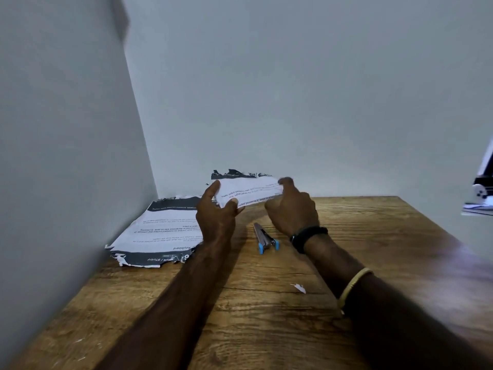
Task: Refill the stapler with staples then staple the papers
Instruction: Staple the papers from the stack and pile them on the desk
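Both hands hold a torn printed paper (248, 190) up above the far part of the wooden table (266, 316). My left hand (217, 212) grips its left edge and my right hand (292, 206) grips its right edge. Below my right hand a small stapler (264, 237) with blue ends lies on the table, untouched. More torn printed papers (162, 231) lie in a pile at the far left by the wall.
Walls close the table in at the left and back. A small white paper scrap (300, 287) lies near my right forearm. At the right edge of the view stands a white object with dark parts (481, 190).
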